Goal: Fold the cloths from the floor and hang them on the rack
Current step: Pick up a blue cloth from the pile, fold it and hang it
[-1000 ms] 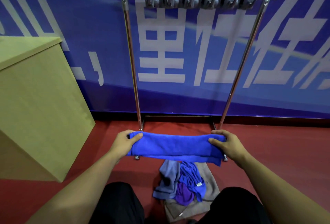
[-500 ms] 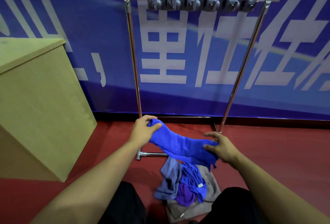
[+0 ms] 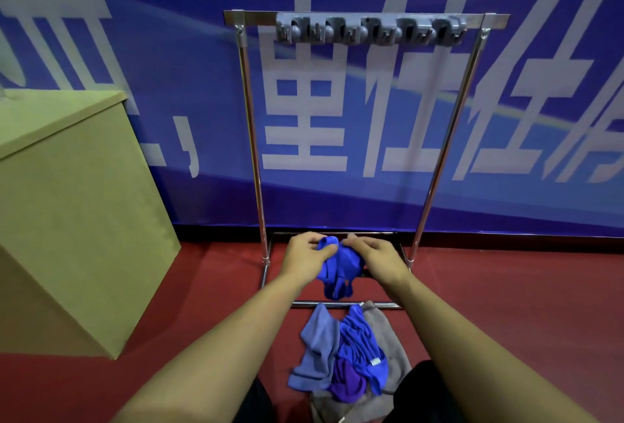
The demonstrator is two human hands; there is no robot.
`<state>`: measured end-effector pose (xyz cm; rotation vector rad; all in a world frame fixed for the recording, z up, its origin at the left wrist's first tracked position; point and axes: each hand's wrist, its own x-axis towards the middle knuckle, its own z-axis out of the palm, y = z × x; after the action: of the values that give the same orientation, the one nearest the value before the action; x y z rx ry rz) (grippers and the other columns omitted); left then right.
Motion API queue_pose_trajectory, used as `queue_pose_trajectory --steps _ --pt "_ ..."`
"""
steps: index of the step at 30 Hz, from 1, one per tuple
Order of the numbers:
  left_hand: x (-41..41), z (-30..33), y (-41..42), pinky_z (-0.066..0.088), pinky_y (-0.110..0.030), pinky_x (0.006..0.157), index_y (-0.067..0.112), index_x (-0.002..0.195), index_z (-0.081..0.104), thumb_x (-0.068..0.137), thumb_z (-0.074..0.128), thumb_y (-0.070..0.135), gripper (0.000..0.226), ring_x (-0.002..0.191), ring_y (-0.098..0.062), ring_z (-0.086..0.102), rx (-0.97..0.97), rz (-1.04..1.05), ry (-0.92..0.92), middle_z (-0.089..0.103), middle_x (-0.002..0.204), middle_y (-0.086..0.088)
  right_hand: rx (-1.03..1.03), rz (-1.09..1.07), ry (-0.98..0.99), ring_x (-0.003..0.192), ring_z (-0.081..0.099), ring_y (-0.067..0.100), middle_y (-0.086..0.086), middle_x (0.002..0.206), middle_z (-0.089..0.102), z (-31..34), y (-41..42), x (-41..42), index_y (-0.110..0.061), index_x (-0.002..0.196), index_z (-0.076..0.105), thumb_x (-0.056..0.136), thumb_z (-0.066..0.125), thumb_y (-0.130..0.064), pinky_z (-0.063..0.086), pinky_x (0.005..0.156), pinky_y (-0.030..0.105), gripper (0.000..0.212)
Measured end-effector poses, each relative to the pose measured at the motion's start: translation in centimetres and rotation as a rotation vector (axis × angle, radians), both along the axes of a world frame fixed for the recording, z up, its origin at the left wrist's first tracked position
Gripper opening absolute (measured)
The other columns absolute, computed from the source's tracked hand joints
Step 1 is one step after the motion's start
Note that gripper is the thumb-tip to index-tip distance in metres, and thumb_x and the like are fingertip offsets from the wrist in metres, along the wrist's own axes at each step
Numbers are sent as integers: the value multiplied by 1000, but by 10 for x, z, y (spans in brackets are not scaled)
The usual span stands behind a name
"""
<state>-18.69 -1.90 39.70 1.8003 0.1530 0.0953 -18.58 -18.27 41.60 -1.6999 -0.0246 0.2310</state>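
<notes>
Your left hand (image 3: 305, 259) and right hand (image 3: 378, 259) meet in front of the chrome tube-frame rack (image 3: 251, 139), each with fingers curled around the bright blue terry cloth (image 3: 337, 270). The cloth is bunched between them, its loose end hanging above the rack's lower front bar. Nearer you, on the dark red floor (image 3: 506, 304), lies a heap of lavender, blue, purple and grey cloths (image 3: 341, 355). A grey plastic clip strip (image 3: 369, 31) sits on the rack's top rail.
</notes>
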Motion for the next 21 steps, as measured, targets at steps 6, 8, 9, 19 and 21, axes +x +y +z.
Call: queue_pose_trajectory --steps 6,8,9,19,21 --pt "-7 18 -2 60 -38 80 18 102 80 97 52 58 49 92 -17 74 -271 -45 147 79 97 -1 -64 -34 -143 98 71 12 3 107 74 9 5 -2 -13 118 70 88 72 -36 56 94 35 37" --pt "-11 25 -3 61 -32 74 10 112 76 104 43 50 53 98 -19 72 -357 -69 159 76 109 -8 -137 -13 -234 105 68 9 -1 115 71 8 4 -2 -15 127 64 88 74 -32 53 97 31 44" --pt "-13 29 -4 60 -30 71 8 114 75 106 40 46 53 97 -17 71 -371 -81 157 75 111 -8 -157 4 -263 108 66 9 -2 118 69 8 4 -2 -17 130 62 88 73 -31 52 99 30 45" --pt "-21 36 -5 58 -31 75 10 113 74 106 41 44 48 90 -16 61 -398 -122 172 72 111 -3 -236 -101 -267 89 63 5 -2 112 65 16 9 -9 -19 123 61 93 56 -8 53 77 19 32" --pt "-19 32 -2 54 -28 72 15 104 74 104 49 35 31 87 -16 62 -360 -89 130 72 101 1 -214 -113 -267 84 62 7 -3 109 64 19 9 -11 -20 125 59 93 50 -3 50 72 18 37"
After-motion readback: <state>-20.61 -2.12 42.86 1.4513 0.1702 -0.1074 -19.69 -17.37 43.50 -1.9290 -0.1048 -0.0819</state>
